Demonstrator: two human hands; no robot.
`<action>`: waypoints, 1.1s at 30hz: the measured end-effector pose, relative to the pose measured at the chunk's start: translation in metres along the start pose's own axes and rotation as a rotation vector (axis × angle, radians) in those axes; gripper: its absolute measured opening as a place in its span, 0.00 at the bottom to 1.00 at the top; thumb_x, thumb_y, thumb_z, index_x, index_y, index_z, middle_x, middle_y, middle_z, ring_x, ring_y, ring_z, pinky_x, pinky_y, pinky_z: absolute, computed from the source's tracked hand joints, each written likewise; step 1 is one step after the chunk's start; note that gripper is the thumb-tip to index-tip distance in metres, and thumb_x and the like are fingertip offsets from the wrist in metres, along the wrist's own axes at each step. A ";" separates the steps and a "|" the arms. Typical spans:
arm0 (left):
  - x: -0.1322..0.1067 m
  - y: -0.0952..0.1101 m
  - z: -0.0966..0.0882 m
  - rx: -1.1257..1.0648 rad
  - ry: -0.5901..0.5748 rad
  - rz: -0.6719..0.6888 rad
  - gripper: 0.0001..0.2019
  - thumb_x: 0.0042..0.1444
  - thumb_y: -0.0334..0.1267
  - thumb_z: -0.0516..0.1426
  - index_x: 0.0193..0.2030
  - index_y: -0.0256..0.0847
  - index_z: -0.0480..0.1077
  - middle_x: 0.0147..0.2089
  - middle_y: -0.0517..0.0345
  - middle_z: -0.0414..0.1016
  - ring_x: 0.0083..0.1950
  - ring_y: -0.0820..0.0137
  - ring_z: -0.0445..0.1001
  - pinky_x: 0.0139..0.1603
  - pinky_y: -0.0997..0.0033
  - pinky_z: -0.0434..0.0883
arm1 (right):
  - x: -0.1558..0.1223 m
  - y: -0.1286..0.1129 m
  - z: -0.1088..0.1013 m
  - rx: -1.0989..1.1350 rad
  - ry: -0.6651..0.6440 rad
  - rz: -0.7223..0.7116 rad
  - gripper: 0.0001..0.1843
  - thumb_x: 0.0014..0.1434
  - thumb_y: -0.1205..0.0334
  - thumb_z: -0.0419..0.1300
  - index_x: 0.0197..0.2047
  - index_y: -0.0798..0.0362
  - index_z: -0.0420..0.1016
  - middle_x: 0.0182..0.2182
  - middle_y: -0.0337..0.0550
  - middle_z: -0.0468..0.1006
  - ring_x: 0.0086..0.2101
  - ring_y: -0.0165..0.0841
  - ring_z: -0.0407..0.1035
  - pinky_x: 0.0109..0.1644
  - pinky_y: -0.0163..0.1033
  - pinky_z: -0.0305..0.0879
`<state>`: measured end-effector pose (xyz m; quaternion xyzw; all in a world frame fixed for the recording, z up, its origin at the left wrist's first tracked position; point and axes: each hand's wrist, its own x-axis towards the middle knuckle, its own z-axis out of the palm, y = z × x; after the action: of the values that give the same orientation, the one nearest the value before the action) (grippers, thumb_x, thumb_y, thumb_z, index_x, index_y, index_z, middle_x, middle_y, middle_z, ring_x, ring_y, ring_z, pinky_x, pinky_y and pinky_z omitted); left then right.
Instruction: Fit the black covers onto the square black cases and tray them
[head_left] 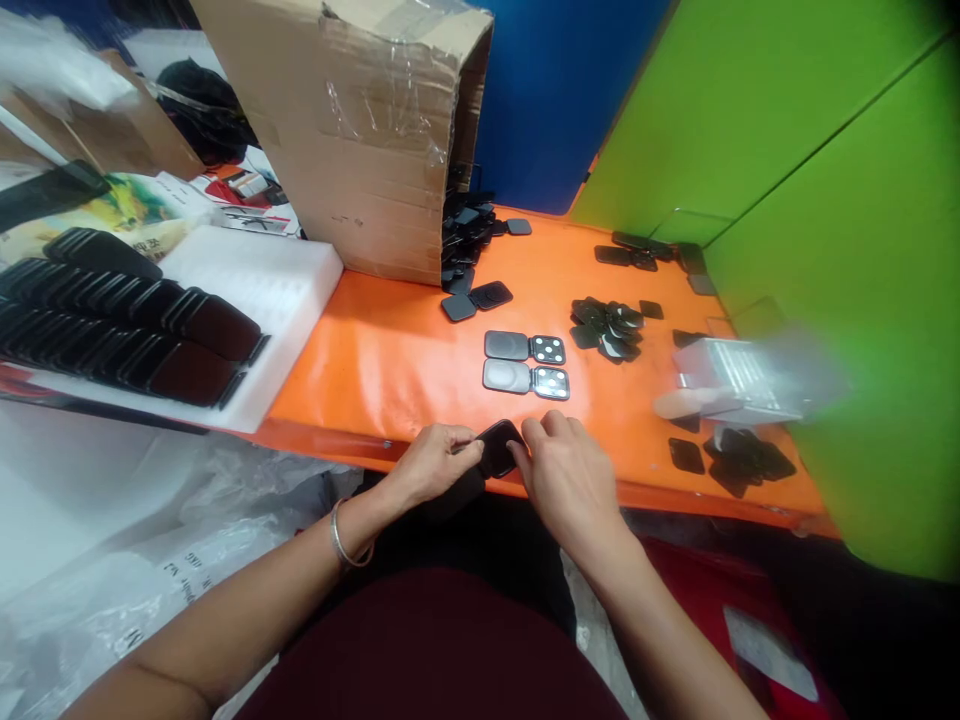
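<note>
Close to the table's front edge, my left hand [439,462] and my right hand [568,478] pinch a black hinged flat piece [498,447] from its two sides. Its lower part hangs dark below my left fingers. Just beyond lie two opened hinged pieces, a farther one [507,346] and a nearer one [508,377], each with a round-cornered panel joined to a smaller panel with white dots. To their right is a loose pile of thin black plates [611,325]. Another unfolded piece [491,295] rests behind them, near the carton.
A cardboard carton [360,150] on its side spills black pieces [469,230] onto the orange table [375,350]. At left, white foam [289,270] bears rows of black panels [187,365]. A clear plastic box [735,380] and more plates [750,460] sit right, beside a green wall [840,200].
</note>
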<state>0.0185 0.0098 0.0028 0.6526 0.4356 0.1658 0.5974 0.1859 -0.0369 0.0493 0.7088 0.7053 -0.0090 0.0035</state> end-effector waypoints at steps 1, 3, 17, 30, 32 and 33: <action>0.000 0.001 0.000 -0.012 0.006 -0.003 0.16 0.59 0.44 0.50 0.24 0.36 0.64 0.23 0.64 0.57 0.25 0.76 0.57 0.25 0.76 0.52 | 0.001 0.001 -0.002 -0.015 -0.018 0.036 0.06 0.61 0.61 0.59 0.36 0.55 0.72 0.34 0.51 0.73 0.36 0.43 0.69 0.30 0.39 0.56; 0.001 0.002 -0.001 -0.061 0.017 -0.026 0.16 0.58 0.45 0.51 0.24 0.36 0.64 0.23 0.65 0.57 0.25 0.76 0.57 0.24 0.77 0.52 | 0.002 0.005 0.002 0.087 -0.042 0.127 0.08 0.62 0.60 0.58 0.41 0.57 0.72 0.35 0.52 0.75 0.35 0.41 0.70 0.30 0.39 0.57; -0.013 0.004 0.014 -0.651 -0.307 -0.121 0.25 0.57 0.46 0.60 0.55 0.40 0.54 0.35 0.55 0.74 0.28 0.69 0.77 0.29 0.67 0.76 | 0.007 -0.013 0.042 1.468 -0.153 0.405 0.20 0.47 0.50 0.68 0.31 0.50 0.61 0.16 0.27 0.65 0.12 0.25 0.57 0.13 0.30 0.50; -0.013 0.013 0.022 -0.625 -0.281 -0.092 0.22 0.59 0.42 0.58 0.56 0.40 0.56 0.36 0.54 0.75 0.28 0.69 0.77 0.28 0.70 0.76 | 0.005 0.002 0.048 1.768 -0.153 0.423 0.18 0.49 0.50 0.67 0.28 0.53 0.66 0.16 0.30 0.67 0.13 0.22 0.57 0.14 0.27 0.49; -0.012 0.014 0.021 -0.672 -0.301 -0.128 0.23 0.58 0.42 0.59 0.56 0.40 0.56 0.37 0.53 0.75 0.28 0.69 0.77 0.28 0.70 0.76 | 0.007 0.004 0.047 1.762 -0.198 0.460 0.18 0.51 0.47 0.64 0.27 0.53 0.66 0.13 0.30 0.65 0.11 0.24 0.56 0.12 0.28 0.47; -0.012 0.015 0.020 -0.687 -0.311 -0.145 0.24 0.57 0.43 0.60 0.56 0.40 0.56 0.37 0.52 0.75 0.28 0.68 0.77 0.28 0.70 0.76 | 0.009 0.005 0.046 1.758 -0.224 0.467 0.19 0.52 0.46 0.62 0.26 0.53 0.66 0.12 0.31 0.65 0.10 0.24 0.57 0.12 0.29 0.47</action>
<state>0.0320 -0.0104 0.0156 0.3991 0.3037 0.1584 0.8505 0.1907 -0.0290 0.0030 0.5759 0.2790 -0.6103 -0.4670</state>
